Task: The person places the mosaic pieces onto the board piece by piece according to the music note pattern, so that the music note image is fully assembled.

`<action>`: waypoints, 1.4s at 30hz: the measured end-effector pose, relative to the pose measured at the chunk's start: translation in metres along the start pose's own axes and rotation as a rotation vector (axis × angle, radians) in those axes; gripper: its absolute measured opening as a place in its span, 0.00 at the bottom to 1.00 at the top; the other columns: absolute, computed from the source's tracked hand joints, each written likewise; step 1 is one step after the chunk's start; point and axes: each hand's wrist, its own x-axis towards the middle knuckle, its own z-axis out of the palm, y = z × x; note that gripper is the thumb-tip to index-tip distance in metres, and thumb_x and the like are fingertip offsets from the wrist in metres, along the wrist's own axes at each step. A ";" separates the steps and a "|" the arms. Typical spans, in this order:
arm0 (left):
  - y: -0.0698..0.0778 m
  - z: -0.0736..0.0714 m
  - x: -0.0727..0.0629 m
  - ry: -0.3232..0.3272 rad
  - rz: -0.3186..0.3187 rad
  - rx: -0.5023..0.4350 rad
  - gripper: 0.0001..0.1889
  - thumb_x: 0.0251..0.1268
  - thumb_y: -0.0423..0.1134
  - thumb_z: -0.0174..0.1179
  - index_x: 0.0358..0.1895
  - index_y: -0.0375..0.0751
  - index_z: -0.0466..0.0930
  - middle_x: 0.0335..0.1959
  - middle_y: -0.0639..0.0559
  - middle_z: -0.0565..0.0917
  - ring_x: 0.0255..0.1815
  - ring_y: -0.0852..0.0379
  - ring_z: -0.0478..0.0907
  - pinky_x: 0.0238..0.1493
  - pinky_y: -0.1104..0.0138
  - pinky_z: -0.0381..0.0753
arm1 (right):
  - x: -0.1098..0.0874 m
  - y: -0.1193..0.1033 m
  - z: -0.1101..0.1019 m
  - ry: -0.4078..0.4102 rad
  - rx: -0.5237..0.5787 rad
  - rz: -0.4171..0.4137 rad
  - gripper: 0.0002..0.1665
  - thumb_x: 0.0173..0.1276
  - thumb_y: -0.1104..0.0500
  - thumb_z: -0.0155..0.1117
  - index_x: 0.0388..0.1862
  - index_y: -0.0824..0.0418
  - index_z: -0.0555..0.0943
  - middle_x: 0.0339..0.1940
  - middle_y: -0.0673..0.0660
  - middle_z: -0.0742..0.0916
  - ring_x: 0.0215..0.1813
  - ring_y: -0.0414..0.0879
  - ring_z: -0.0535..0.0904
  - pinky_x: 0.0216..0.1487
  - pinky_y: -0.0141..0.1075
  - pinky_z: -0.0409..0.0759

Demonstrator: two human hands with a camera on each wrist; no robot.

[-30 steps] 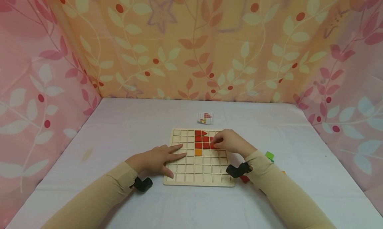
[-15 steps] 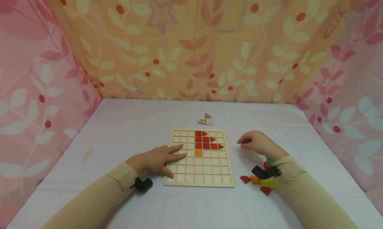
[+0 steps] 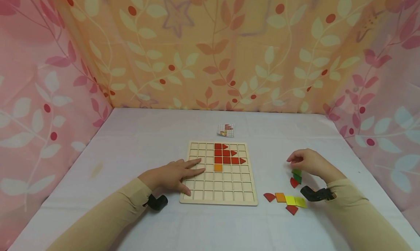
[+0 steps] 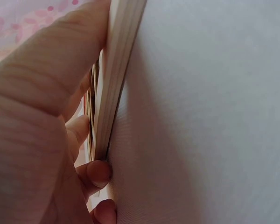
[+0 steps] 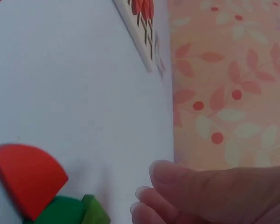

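A wooden grid board (image 3: pixel 200 185) lies mid-table. In its upper cells sit red squares (image 3: pixel 226 160), red triangles (image 3: pixel 242 161) and one orange square (image 3: pixel 218 167). My left hand (image 3: pixel 168 175) rests spread on the board's left side; the left wrist view shows the thumb (image 4: pixel 46 60) against the board's edge (image 4: pixel 115 70). My right hand (image 3: pixel 310 163) hovers right of the board, fingers loosely bent, holding nothing that I can see. Just below it lie a light green piece (image 3: pixel 296 172), a dark green piece (image 3: pixel 297 179) and a red quarter-circle (image 5: pixel 28 175).
Nearer the front right lie another red quarter-circle (image 3: pixel 269 197), an orange square (image 3: pixel 280 197), yellow squares (image 3: pixel 295 201) and a further red quarter-circle (image 3: pixel 291 209). A small printed pattern card (image 3: pixel 225 130) stands behind the board. Patterned cloth (image 3: pixel 210 54) walls the table.
My right hand has left the board and moved right to above the green pieces. A red triangle now shows at the end of the third row. The left hand has stayed put.
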 end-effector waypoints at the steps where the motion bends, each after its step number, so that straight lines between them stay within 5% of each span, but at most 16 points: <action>1: 0.000 0.000 0.000 0.001 0.001 0.002 0.46 0.44 0.71 0.54 0.70 0.71 0.47 0.74 0.61 0.39 0.70 0.43 0.47 0.64 0.47 0.51 | -0.001 0.003 0.000 0.001 -0.004 0.011 0.11 0.59 0.59 0.65 0.40 0.62 0.82 0.32 0.53 0.82 0.35 0.47 0.72 0.37 0.38 0.75; 15: -0.001 0.002 -0.001 -0.004 -0.002 -0.016 0.46 0.42 0.72 0.53 0.69 0.73 0.46 0.74 0.63 0.38 0.70 0.43 0.48 0.63 0.47 0.52 | -0.002 0.037 0.005 -0.015 -0.016 0.093 0.14 0.55 0.53 0.68 0.31 0.60 0.77 0.25 0.52 0.77 0.30 0.47 0.69 0.28 0.36 0.68; 32: 0.000 0.001 -0.001 -0.010 0.001 -0.014 0.46 0.43 0.72 0.52 0.70 0.72 0.46 0.74 0.62 0.38 0.71 0.42 0.46 0.63 0.45 0.51 | 0.002 0.030 0.010 -0.047 -0.020 0.109 0.12 0.54 0.57 0.69 0.27 0.60 0.74 0.23 0.53 0.75 0.29 0.47 0.68 0.27 0.36 0.66; 42: 0.001 0.000 -0.001 -0.010 -0.016 -0.014 0.46 0.42 0.72 0.53 0.69 0.74 0.45 0.74 0.64 0.37 0.71 0.39 0.44 0.64 0.45 0.49 | 0.001 0.007 0.004 -0.034 0.031 0.045 0.05 0.59 0.62 0.64 0.31 0.62 0.77 0.25 0.53 0.78 0.30 0.47 0.71 0.30 0.37 0.72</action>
